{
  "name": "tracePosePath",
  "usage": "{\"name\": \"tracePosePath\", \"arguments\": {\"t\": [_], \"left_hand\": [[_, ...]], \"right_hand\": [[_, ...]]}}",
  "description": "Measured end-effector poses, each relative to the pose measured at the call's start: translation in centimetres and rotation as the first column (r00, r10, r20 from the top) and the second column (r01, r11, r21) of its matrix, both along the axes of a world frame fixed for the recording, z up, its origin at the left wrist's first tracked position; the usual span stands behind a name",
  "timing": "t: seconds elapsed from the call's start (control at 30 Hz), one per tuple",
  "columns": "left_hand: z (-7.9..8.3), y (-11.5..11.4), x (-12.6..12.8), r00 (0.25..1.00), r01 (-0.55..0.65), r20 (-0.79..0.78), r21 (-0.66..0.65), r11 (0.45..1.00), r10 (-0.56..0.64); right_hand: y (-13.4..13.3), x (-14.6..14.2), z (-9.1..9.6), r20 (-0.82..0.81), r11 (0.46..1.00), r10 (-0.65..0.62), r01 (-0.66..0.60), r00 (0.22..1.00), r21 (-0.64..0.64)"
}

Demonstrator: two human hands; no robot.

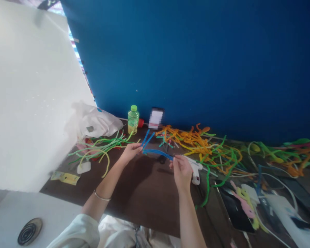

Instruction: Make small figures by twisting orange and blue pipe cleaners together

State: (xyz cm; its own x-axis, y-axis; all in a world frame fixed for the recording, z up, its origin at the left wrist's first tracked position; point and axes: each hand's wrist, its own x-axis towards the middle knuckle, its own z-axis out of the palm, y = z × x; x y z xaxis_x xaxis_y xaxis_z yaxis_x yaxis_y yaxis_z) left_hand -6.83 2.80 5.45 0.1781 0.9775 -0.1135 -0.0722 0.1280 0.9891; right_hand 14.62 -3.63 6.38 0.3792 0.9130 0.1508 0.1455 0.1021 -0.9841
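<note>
Fig. 1. A blue pipe cleaner pinched between both hands

In the head view, the pipe cleaner is held above a dark wooden table, its long axis running left to right in a shallow arch. One end is gripped by the closed fingers of the left hand, and two short blue ends are seen rising beyond the pinch; whether these belong to the same piece cannot be told. The other end is pinched by the right hand. A white glue gun is placed just beside the right hand, which is the nearer to it. Orange pipe cleaners are heaped beyond, and green pipe cleaners are spread to the left.
</note>
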Motion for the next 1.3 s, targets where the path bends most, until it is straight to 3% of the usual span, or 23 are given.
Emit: {"name": "tracePosePath", "arguments": {"t": [0.3,0.6,0.8,1.0,1.13,1.3], "left_hand": [[1.0,-0.8,0.3,0.99,0.117,-0.082,0.03,0.993,-0.115],[-0.3,-0.7,0.5,0.976,0.13,-0.182,0.045,0.991,-0.119],[-0.8,-0.5,0.2,0.957,0.193,-0.247,0.141,0.971,-0.155],[-2.2,-0.6,0.5,0.934,0.208,-0.332,0.205,0.956,-0.132],[-3.8,-0.8,0.9,0.939,0.137,-0.341,0.278,0.951,-0.035],[-5.2,-1.7,1.4,0.964,0.056,-0.264,0.303,0.951,0.027]], "right_hand": [[0.1,0.0,-0.9,-0.013,1.0,-0.022,0.022,1.0,0.006],[0.9,-0.5,-2.3,-0.413,0.999,-0.022,0.009,0.91,-0.033],[2.0,1.5,-0.8,-0.299,0.993,0.078,-0.1,0.951,-0.06],[1.4,2.9,1.4,-0.05,0.947,0.257,-0.262,0.965,-0.186],[0.5,3.9,0.7,-0.018,0.945,0.247,-0.245,0.969,-0.216],[0.0,5.0,-1.6,-0.151,0.976,0.134,-0.157,0.979,-0.152]]}}
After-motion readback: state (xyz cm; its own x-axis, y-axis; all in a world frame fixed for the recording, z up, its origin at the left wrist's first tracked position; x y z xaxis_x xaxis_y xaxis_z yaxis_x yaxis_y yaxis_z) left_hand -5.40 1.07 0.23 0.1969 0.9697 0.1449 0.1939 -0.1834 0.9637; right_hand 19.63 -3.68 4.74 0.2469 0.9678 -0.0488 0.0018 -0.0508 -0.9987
